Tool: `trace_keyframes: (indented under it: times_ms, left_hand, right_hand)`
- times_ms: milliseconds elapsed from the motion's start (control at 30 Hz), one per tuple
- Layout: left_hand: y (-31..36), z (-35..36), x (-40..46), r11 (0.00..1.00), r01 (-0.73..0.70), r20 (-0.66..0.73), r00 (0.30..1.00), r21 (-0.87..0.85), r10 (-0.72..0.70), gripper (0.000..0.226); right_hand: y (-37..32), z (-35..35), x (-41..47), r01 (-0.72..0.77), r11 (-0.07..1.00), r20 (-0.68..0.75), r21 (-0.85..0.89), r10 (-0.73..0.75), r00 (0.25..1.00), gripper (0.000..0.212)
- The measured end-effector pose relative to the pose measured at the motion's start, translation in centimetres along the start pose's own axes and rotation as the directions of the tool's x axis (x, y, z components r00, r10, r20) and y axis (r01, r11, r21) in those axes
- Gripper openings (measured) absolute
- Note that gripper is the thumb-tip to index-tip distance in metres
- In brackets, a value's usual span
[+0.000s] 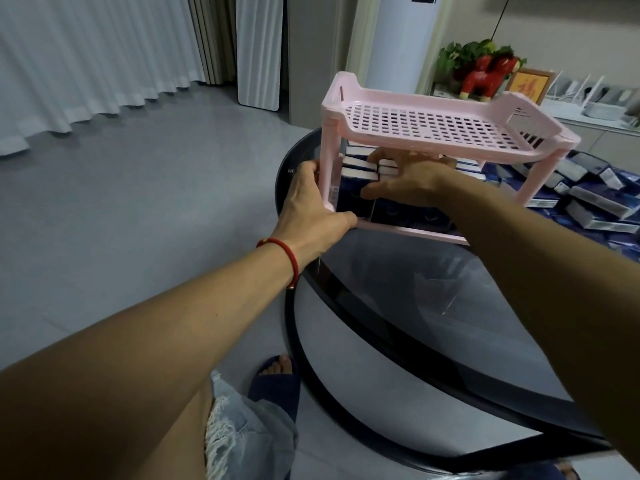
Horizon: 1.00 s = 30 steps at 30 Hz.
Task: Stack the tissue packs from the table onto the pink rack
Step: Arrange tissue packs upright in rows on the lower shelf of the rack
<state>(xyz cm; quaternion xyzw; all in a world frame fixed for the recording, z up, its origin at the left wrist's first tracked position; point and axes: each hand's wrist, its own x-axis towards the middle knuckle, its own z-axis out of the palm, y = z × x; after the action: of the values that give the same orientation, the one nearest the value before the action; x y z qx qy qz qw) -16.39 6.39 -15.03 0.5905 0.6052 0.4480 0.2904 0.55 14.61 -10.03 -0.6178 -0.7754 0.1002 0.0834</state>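
On the round dark glass table [433,306] stands the pink rack [440,133], near its far left edge. From the head view, the left hand [311,209] holds the rack's near left leg, thumb on the lower frame and fingers curled around the post. The right hand [412,181] reaches into the lower shelf with fingers spread, touching the tissue packs [363,168] stacked there. More loose tissue packs [595,199] lie on the table, to the right of the rack.

The rack [440,129] is showing pink with little square holes. The tissue packs [588,199] are looking blue and white. The worktop [398,289] is shining black.
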Motion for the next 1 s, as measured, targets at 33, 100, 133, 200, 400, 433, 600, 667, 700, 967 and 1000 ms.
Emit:
trace_keyframes:
  times_ms: [33, 100, 133, 200, 400, 433, 600, 667, 700, 967, 1000]
  left_hand:
    - [0.0, 0.0, 0.0, 1.0, -0.002, -0.002, 1.0, 0.002, 0.002, 0.083]
    - [0.0, 0.1, 0.1, 1.0, -0.003, -0.006, 1.0, 0.007, 0.003, 0.082]
    - [0.0, 0.2, 0.1, 1.0, -0.003, -0.009, 1.0, 0.008, 0.003, 0.081]
    - [0.0, 0.2, 0.2, 1.0, -0.005, -0.017, 1.0, 0.007, 0.005, 0.08]
    - [0.0, 0.3, 0.4, 1.0, 0.004, -0.022, 1.0, 0.014, -0.004, 0.075]
    - [0.0, 0.2, 0.3, 1.0, 0.003, -0.023, 1.0, 0.014, -0.003, 0.076]
    - [0.1, 0.1, 0.2, 1.0, 0.002, -0.016, 1.0, 0.017, -0.002, 0.077]
    - [0.0, 0.1, 0.2, 1.0, -0.001, -0.014, 1.0, 0.018, 0.002, 0.076]
    - [0.0, 0.1, 0.2, 1.0, -0.002, -0.015, 1.0, 0.018, 0.002, 0.076]
    - [0.1, 0.0, 0.2, 1.0, -0.005, -0.022, 1.0, 0.025, 0.006, 0.075]
    - [0.1, 0.0, 0.2, 1.0, -0.004, -0.022, 1.0, 0.025, 0.005, 0.075]
  right_hand:
    - [-0.1, 0.0, 0.2, -0.008, 1.0, 0.009, 0.002, 0.008, 1.0, 0.064]
    - [-0.4, -0.1, 0.6, -0.028, 1.0, 0.014, 0.008, 0.028, 1.0, 0.053]
    - [-0.5, -0.1, 0.7, -0.04, 0.999, 0.006, 0.008, 0.04, 0.999, 0.047]
    - [-0.6, 0.0, 1.0, -0.062, 0.997, -0.017, 0.042, 0.062, 0.998, 0.043]
    - [-0.9, 0.2, 1.7, -0.144, 0.986, -0.017, 0.083, 0.146, 0.989, 0.045]
    - [-1.0, 0.2, 1.7, -0.157, 0.984, -0.018, 0.082, 0.159, 0.987, 0.045]
    - [-1.5, 0.4, 1.6, -0.208, 0.976, -0.079, 0.065, 0.213, 0.974, 0.054]
    - [-1.6, 0.6, 1.5, -0.211, 0.976, -0.096, 0.059, 0.216, 0.972, 0.057]
    - [-1.5, 0.6, 1.6, -0.215, 0.975, -0.101, 0.054, 0.219, 0.97, 0.058]
    - [-1.4, 0.6, 1.5, -0.198, 0.978, -0.093, 0.059, 0.203, 0.975, 0.057]
    - [-1.3, 0.6, 1.5, -0.191, 0.98, -0.09, 0.061, 0.196, 0.976, 0.056]
